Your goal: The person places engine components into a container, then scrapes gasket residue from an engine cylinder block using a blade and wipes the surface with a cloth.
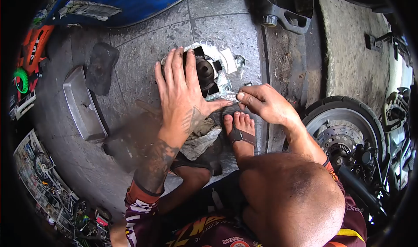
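On the paved floor lies a round mechanical part (205, 70) with a dark domed centre, black blocks around it and a pale metal plate beneath. My left hand (180, 79) rests over its left side, fingers spread and stretched out, thumb reaching along the lower edge. At the lower right of the part, my right hand (263, 101) is closed in a pinch on a thin silvery piece (231, 95), whose kind I cannot make out. That piece meets the edge of the plate. A small clear, shiny object (239, 62) sits to the part's right.
A metal tray (85, 105) and a dark block (102, 68) lie at left. Crumpled cloth (200, 140) is near my foot (241, 131). A cut black jug (289, 12) stands above, beside a blue drum (130, 3). A motorcycle wheel (344, 134) is at right.
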`<act>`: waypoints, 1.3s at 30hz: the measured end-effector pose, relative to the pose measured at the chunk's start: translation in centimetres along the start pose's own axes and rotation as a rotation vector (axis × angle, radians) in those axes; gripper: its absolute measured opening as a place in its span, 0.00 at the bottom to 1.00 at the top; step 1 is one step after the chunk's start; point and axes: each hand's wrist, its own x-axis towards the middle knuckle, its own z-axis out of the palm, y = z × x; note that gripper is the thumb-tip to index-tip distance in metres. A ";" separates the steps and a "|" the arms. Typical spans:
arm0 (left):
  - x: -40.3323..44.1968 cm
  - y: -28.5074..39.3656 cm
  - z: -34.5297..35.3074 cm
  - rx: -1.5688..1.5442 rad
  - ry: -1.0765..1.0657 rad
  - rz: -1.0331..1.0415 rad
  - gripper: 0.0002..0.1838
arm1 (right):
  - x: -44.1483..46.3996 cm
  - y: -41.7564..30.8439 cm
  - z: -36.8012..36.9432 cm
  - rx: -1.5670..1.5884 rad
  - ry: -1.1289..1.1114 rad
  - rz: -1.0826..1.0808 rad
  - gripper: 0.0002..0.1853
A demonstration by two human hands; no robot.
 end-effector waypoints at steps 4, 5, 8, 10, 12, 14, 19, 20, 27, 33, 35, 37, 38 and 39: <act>0.2 -0.3 0.4 -0.021 0.021 0.038 0.72 | 1.0 -0.5 -1.7 -0.136 -0.103 -0.035 0.18; 0.2 -0.3 0.4 -0.035 0.028 0.044 0.72 | 1.2 -0.6 -2.1 -0.145 -0.133 -0.047 0.18; 0.3 -0.5 0.5 -0.047 0.038 0.067 0.70 | 1.7 -1.4 -2.9 -0.261 -0.191 -0.096 0.18; 0.3 -0.6 0.9 -0.050 0.063 0.074 0.68 | 2.1 -1.6 -3.3 -0.294 -0.211 -0.106 0.18; 0.3 -0.8 1.1 -0.052 0.084 0.083 0.66 | 2.4 -1.9 -3.6 -0.307 -0.263 -0.078 0.18; 0.2 -0.9 1.3 -0.065 0.114 0.101 0.64 | 2.2 -1.5 -3.4 -0.287 -0.252 -0.088 0.18; 0.3 -0.9 1.1 -0.078 0.100 0.102 0.63 | 1.7 0.2 -2.0 -0.186 -0.133 -0.142 0.16; 0.2 -0.9 1.1 -0.086 0.085 0.099 0.62 | 1.7 0.1 -1.9 -0.180 -0.131 -0.137 0.16; 0.2 -1.0 1.1 -0.134 0.075 0.099 0.62 | 1.8 -0.6 -2.4 -0.134 -0.170 -0.074 0.19; 0.3 -1.0 1.4 -0.151 0.141 0.117 0.57 | 2.4 -0.9 -2.5 -0.152 -0.189 -0.046 0.21; 0.2 -1.1 1.4 -0.163 0.147 0.115 0.56 | 2.5 -1.2 -2.6 -0.132 -0.197 0.002 0.21; 0.2 -1.1 1.5 -0.175 0.158 0.120 0.55 | 2.9 -1.5 -2.9 -0.202 -0.200 -0.055 0.21; 0.2 -1.0 1.6 -0.182 0.150 0.116 0.55 | 2.8 -1.5 -2.9 -0.199 -0.198 -0.050 0.21; 0.2 -1.1 1.6 -0.183 0.147 0.111 0.55 | 3.0 -1.7 -3.0 -0.191 -0.210 -0.063 0.20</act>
